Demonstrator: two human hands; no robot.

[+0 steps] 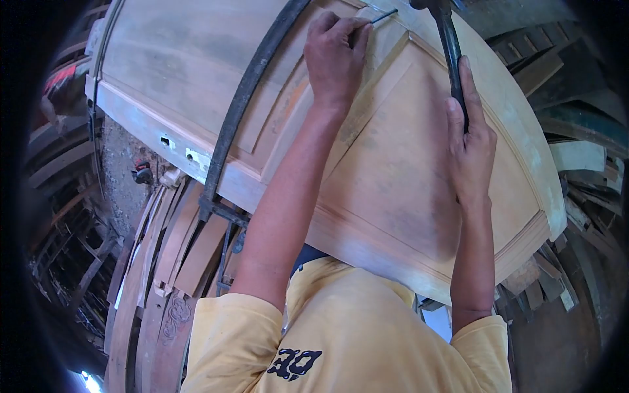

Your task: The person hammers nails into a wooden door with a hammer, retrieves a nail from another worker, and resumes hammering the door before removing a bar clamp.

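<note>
A wooden panelled door [393, 177] lies flat in front of me. Near its far edge my left hand [334, 59] is closed, pinching a thin dark metal rod [384, 16]. The rod slants over the door's frame; whether it is a nail or a punch I cannot tell. My right hand [470, 147] grips the dark handle of a hammer [451, 56] over the right-hand panel, with a finger stretched along the handle. The hammer's head is partly cut off by the top of the view, apart from the rod.
A long dark bar clamp [239, 111] crosses the door left of my left arm, its lower end past the near edge. Wooden boards [167, 262] stand at lower left. More wood offcuts [580, 157] lie at right. A small red-and-black object [142, 172] sits left.
</note>
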